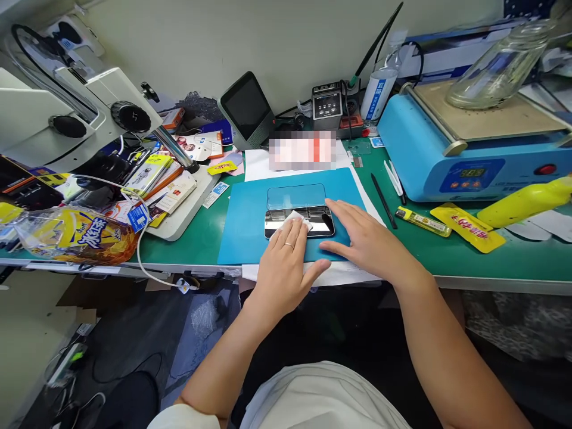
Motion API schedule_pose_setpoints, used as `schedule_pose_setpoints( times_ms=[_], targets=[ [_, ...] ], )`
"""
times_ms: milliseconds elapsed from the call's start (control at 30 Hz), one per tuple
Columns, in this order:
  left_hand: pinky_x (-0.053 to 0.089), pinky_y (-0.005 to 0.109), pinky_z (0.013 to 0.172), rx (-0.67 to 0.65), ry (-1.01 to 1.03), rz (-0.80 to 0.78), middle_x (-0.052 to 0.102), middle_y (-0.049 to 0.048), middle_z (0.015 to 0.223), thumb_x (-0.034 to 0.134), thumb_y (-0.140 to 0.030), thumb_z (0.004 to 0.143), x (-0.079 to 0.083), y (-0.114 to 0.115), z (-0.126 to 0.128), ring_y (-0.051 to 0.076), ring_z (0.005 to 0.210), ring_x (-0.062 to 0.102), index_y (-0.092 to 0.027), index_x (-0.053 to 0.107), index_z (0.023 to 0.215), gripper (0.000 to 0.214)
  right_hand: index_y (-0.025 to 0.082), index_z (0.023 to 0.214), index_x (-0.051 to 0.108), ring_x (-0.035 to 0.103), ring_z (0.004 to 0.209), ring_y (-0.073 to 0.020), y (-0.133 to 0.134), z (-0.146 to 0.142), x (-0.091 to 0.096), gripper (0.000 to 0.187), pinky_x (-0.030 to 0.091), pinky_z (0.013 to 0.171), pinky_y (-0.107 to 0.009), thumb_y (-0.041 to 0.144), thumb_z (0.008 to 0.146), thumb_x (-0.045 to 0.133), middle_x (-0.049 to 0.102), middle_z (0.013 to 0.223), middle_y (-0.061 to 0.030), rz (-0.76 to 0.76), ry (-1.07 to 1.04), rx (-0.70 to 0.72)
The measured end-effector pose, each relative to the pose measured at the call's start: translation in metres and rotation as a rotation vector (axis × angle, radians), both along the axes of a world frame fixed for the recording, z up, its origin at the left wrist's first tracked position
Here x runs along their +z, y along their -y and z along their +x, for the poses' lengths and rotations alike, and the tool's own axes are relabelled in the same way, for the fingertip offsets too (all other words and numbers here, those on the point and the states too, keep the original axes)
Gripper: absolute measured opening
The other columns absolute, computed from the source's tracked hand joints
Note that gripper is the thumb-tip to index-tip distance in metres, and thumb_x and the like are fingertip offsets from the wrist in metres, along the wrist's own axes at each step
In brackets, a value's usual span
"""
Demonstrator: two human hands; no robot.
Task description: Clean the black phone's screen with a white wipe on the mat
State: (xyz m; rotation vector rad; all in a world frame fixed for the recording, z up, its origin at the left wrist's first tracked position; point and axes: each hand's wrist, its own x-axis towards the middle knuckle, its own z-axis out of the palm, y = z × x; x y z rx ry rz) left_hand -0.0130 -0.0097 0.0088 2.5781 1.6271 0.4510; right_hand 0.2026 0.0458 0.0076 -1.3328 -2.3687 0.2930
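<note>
Fingers of left hand pressed together, flat on white wipe over glass panel. Right hand: thumb spread wide, fingertips at panel's right end. Panel lay on blue mat, near tabletop's front edge; wiping seemed unfinished. Front-left: bottle with amber liquid. Back-right corner: tilted jar, seemingly empty.

One phone, one wipe

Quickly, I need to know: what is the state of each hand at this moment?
Left hand: open, flat over a white wipe on the phone screen.
Right hand: open, holding nothing visible, at the phone screen's right edge; contact cannot be told.
</note>
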Motion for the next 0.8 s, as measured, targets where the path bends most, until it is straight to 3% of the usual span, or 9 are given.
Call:
schedule_pose_setpoints(
  times_ms=[100,233,367,500,633,700,800],
  targets=[
    [0.029,0.048,0.130,-0.020,-0.006,-0.041,0.032,0.0154,0.170,0.033,-0.059,0.109,0.001,0.008,-0.014,0.027,0.161,0.024,-0.009,0.036,0.161,0.072,0.017,0.164,0.034,0.043,0.152,-0.0386,0.000,0.000,-0.002,0.086,0.042,0.120,-0.058,0.067,0.096,0.052,0.047,0.163,-0.0181,0.000,-0.002,-0.001],
    [0.030,0.051,0.129,0.077,0.000,-0.074,0.034,0.0151,0.170,0.029,-0.056,0.111,0.002,-0.011,-0.029,0.028,0.160,0.027,-0.013,0.036,0.161,0.066,0.014,0.163,0.036,0.043,0.151,-0.0383,0.001,0.000,0.000,0.087,0.041,0.121,-0.057,0.068,0.097,0.051,0.048,0.163,-0.0192,-0.002,0.003,0.002],
    [0.031,0.054,0.127,0.161,-0.002,-0.041,0.032,0.0197,0.170,0.030,-0.056,0.110,-0.001,-0.024,-0.027,0.032,0.160,0.026,-0.010,0.034,0.162,0.069,0.013,0.163,0.035,0.043,0.151,-0.0380,0.001,-0.001,0.004,0.086,0.041,0.121,-0.057,0.067,0.097,0.051,0.048,0.163,-0.0192,-0.013,-0.001,0.005],
    [0.033,0.057,0.126,0.182,-0.021,0.002,0.031,0.0243,0.169,0.033,-0.059,0.109,-0.004,0.000,-0.021,0.035,0.160,0.025,-0.004,0.031,0.162,0.076,0.014,0.162,0.036,0.043,0.152,-0.0373,0.002,-0.001,0.005,0.084,0.040,0.122,-0.056,0.066,0.098,0.052,0.048,0.163,-0.0183,-0.017,-0.009,0.001],
    [0.032,0.055,0.127,0.154,-0.042,-0.025,0.029,0.0210,0.171,0.033,-0.058,0.109,-0.002,0.028,-0.026,0.033,0.161,0.024,-0.007,0.028,0.163,0.075,0.014,0.162,0.036,0.043,0.152,-0.0374,0.001,-0.001,0.003,0.085,0.041,0.122,-0.057,0.065,0.097,0.053,0.048,0.163,-0.0181,-0.009,-0.012,0.014],
    [0.031,0.052,0.128,0.151,-0.047,-0.052,0.029,0.0194,0.171,0.031,-0.058,0.110,0.001,0.028,-0.029,0.031,0.161,0.025,-0.008,0.029,0.163,0.074,0.012,0.162,0.037,0.043,0.151,-0.0378,0.001,-0.001,0.001,0.086,0.041,0.122,-0.057,0.067,0.097,0.051,0.049,0.163,-0.0189,-0.002,-0.011,0.019],
    [0.029,0.050,0.129,0.169,-0.030,-0.078,0.029,0.0196,0.171,0.029,-0.058,0.110,0.003,0.006,-0.030,0.030,0.161,0.023,-0.006,0.032,0.162,0.074,0.011,0.162,0.037,0.043,0.151,-0.0386,0.000,-0.002,0.000,0.089,0.040,0.122,-0.057,0.070,0.097,0.049,0.048,0.162,-0.0199,0.011,-0.004,0.010]
  ],
)
